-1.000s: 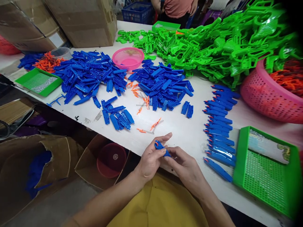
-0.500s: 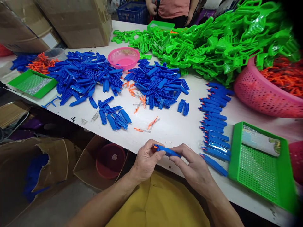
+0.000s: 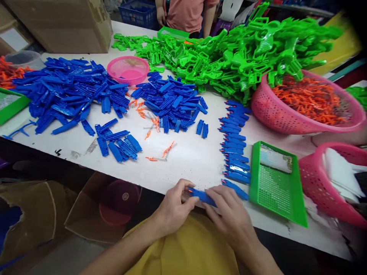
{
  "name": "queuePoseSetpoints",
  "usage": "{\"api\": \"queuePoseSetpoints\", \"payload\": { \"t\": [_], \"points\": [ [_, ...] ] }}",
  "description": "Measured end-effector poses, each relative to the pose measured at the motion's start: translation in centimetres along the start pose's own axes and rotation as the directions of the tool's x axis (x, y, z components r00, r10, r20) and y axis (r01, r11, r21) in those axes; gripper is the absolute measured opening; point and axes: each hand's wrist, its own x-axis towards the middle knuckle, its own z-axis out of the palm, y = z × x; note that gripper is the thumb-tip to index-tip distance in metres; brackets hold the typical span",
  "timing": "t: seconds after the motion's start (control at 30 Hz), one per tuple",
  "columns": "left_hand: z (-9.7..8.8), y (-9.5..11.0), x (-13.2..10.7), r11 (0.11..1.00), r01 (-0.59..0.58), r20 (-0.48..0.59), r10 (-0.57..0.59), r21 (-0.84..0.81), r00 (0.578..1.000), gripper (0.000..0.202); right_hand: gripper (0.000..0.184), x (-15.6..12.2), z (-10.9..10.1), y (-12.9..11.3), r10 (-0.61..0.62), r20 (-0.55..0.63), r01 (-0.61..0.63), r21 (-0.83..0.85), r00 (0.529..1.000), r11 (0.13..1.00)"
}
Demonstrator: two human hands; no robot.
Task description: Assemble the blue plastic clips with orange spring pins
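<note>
Both hands grip one long blue plastic piece with an orange tip, held level just above the white table's near edge. My left hand pinches its orange end. My right hand is closed over its other end. To the right of the hands a column of like blue pieces with orange tips lies in rows. A few orange pins with springs lie just beyond my hands.
Two heaps of blue parts and a small pink bowl fill the left and middle. A green tray lies right of the column. Pink baskets, a green parts pile, a person at the far side.
The view has swung right and the hands now sit lower at the table edge. The blue piece, first held end-on, is now held level between both hands.
</note>
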Motion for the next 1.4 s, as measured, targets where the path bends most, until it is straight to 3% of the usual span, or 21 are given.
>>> {"api": "queuePoseSetpoints", "payload": {
  "t": [0.07,0.17,0.37,0.5,0.63,0.73,0.87,0.97,1.03,1.13,1.27,1.4],
  "points": [
    [0.2,0.1,-0.1,0.984,-0.08,0.066,0.07,0.162,0.995,0.023,0.029,-1.8,-1.2,1.6,0.031,-0.056,-0.04,-0.154,0.998,0.987],
    [0.5,0.3,-0.1,0.952,-0.187,0.136,0.157,0.242,0.978,0.019,0.029,-4.2,-2.4,3.9,0.072,-0.047,-0.084,-0.346,0.996,0.934],
    [-0.4,0.8,-0.5,0.911,-0.248,0.175,0.199,0.329,0.964,0.015,0.027,-5.3,-2.4,7.1,0.05,-0.025,-0.056,-0.476,0.998,0.878],
    [-5.0,1.3,-0.6,0.789,-0.302,0.03,0.34,0.535,0.94,0.017,0.034,-3.7,-1.8,8.3,0.007,-0.079,-0.047,-0.518,0.997,0.854],
    [-11.9,2.2,-0.5,0.488,-0.247,-0.07,0.543,0.837,0.837,0.017,0.039,-1.9,-1.3,7.8,-0.008,-0.072,-0.03,-0.516,0.997,0.856],
    [-16.1,2.9,-0.3,0.274,-0.13,-0.066,0.607,0.953,0.792,0.023,0.039,-0.8,-0.7,6.9,-0.054,0.006,0.051,-0.44,0.999,0.896],
    [-18.7,3.0,0.3,0.079,-0.048,-0.009,0.597,0.996,0.802,0.032,0.04,-0.8,-0.6,7.2,-0.096,0.061,0.113,-0.396,0.993,0.911],
    [-19.3,3.0,1.0,0.005,-0.04,0.031,0.549,0.999,0.835,0.037,0.042,-1.5,-1.3,8.4,-0.16,0.061,0.171,-0.353,0.985,0.92],
    [-19.4,3.3,1.4,-0.016,-0.05,0.051,0.514,0.999,0.856,0.037,0.04,-1.5,-1.5,8.5,-0.137,-0.001,0.13,-0.301,0.991,0.945],
    [-19.4,4.2,1.9,-0.034,-0.084,0.09,0.466,0.996,0.88,0.036,0.031,0.3,-0.4,6.4,-0.042,-0.097,0.024,-0.173,0.994,0.985],
    [-18.8,4.8,2.2,-0.088,-0.121,0.147,0.418,0.989,0.897,0.036,0.021,5.8,3.5,0.3,-0.129,-0.02,0.13,0.037,0.991,0.991],
    [-18.1,4.9,2.2,-0.15,-0.164,0.21,0.377,0.975,0.902,0.029,0.02,12.1,7.9,-4.3,-0.153,-0.003,0.153,-0.011,0.988,0.988]
  ]
}}
